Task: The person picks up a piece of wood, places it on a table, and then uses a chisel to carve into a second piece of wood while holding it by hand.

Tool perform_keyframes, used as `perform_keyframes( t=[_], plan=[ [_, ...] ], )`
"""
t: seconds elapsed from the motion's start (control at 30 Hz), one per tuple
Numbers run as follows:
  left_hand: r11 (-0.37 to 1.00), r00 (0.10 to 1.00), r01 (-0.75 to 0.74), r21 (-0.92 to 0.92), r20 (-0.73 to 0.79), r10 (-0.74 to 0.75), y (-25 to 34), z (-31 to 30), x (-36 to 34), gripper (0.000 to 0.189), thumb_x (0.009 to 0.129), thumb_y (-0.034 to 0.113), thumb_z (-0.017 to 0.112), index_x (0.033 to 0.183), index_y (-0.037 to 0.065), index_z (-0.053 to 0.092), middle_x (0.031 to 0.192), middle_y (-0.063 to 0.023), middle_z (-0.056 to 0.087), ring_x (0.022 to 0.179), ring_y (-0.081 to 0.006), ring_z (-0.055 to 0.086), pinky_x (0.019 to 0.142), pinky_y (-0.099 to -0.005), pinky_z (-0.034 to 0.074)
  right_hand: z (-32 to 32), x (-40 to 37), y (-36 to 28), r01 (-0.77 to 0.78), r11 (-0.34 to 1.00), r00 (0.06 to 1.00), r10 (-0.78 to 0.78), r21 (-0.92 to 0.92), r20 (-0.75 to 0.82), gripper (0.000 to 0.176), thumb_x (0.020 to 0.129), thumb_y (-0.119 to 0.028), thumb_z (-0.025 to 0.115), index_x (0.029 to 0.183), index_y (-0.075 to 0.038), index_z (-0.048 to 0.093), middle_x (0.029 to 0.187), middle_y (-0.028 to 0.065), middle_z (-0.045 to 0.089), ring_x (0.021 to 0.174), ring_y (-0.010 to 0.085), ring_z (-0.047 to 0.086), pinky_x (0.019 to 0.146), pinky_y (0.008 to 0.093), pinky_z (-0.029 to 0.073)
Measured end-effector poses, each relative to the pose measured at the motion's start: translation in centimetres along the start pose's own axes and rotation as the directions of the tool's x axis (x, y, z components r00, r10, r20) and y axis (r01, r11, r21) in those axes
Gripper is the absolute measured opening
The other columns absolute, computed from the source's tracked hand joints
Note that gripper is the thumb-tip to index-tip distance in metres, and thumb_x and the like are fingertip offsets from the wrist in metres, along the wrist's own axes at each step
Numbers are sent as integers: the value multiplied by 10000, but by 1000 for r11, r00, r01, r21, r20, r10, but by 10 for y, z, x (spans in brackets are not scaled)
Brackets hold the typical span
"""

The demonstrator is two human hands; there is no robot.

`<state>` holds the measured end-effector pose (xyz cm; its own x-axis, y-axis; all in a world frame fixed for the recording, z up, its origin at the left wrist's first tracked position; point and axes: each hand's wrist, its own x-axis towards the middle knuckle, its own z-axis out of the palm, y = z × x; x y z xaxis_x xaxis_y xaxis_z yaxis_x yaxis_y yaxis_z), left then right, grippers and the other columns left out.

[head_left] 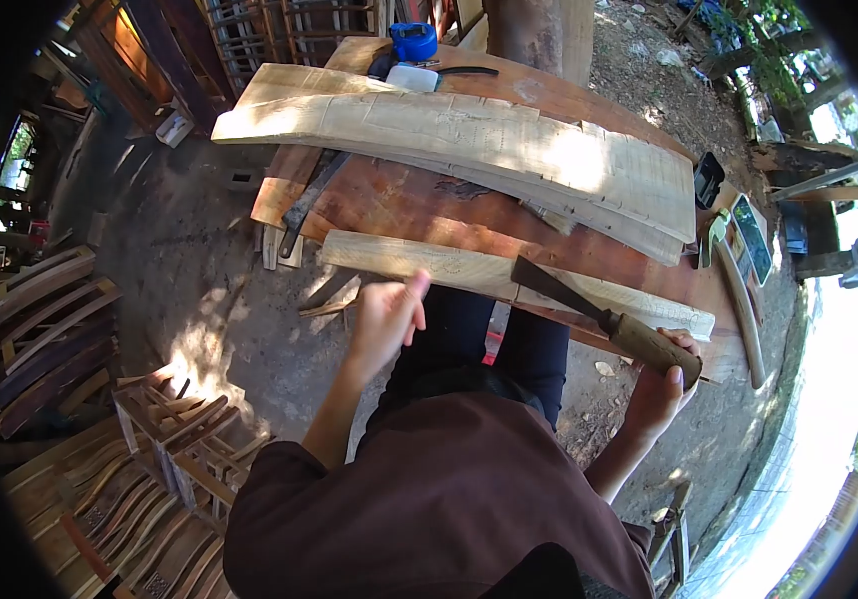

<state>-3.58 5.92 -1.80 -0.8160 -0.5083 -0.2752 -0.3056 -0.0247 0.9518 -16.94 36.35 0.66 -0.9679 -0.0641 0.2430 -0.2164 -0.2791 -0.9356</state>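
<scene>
In the head view, my right hand (671,361) is wrapped round the thick wooden handle of a chisel (569,298). Its dark, flat blade points up and left, overlapping a narrow pale wood strip (419,258) along the near edge of the workbench (389,195). My left hand (387,317) is at the near side of this strip, toward its left end. Its fingers are curled in and the thumb points up; nothing shows in its grasp. Beyond the strip, wide pale boards (469,135) lie stacked across the bench.
A dark flat-bladed tool (311,203) lies at the bench's left. A blue tape measure (414,41) sits at the back. On the right are a wooden-handled tool (742,309), a phone (752,240) and a black case (709,180). Curved wooden pieces (54,309) are piled at far left.
</scene>
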Motion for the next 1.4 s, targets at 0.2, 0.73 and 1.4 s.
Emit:
perform_keyframes(
  t=[0.2,0.73,1.4],
  plan=[
    [509,473,-708,489,-207,856,-4,16,-7,301,735,254,882,888,89,682,897,-52,647,812,-210,637,731,-335,511,10,13,6,-65,997,998,66,-39,13,575,800,-421,737,1113,22,548,1051,171,576,894,267,606,612,345,509],
    [160,253,-704,692,33,967,-65,80,31,502,675,449,893,1062,223,667,1140,12,551,1173,-198,527,1223,-474,182,-22,62,-47,398,833,763,-69,-384,643,325,656,-60,877,811,-66,592,1040,211,615,987,328,640,830,465,536],
    [8,237,-650,760,193,952,-56,91,45,453,731,402,860,1106,289,633,1186,27,514,1196,-208,484,1158,-448,261,-8,86,-61,595,542,582,218,-593,783,716,460,-44,711,1175,-85,723,848,65,604,681,219,530,625,343,454]
  ],
)
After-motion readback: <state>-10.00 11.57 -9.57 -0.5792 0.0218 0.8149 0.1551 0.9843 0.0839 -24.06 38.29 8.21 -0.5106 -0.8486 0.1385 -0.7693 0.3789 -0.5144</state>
